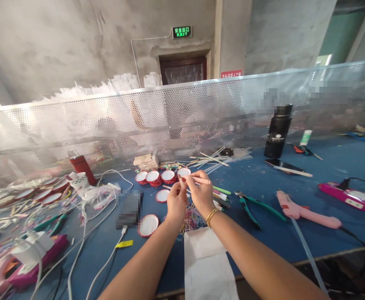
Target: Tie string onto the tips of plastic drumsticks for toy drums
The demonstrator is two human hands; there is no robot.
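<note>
My left hand (pixel 176 201) is closed, its fingertips pinching a short flat wooden stick (pixel 180 180) held upright. Close beside it, my right hand (pixel 201 195) grips a slim pale pink pen-like tool (pixel 201 180), whose tip points toward that stick. A small dark red bit shows between the hands, too small to name. Just beyond them stand stacks of round red-rimmed lids (pixel 153 178) with white insides. A single lid (pixel 148 225) lies left of my left forearm. Under my wrists is a heap of colourful thin strands (pixel 193 218), partly hidden by my arms.
White paper (pixel 209 262) lies at the front edge. To the right are green-handled pliers (pixel 260 208), a pink glue gun (pixel 307 212), a magenta power strip (pixel 351 196) and a black bottle (pixel 278 132). White cables (pixel 84 233) cross the left side. A perforated metal screen (pixel 138 125) closes the back.
</note>
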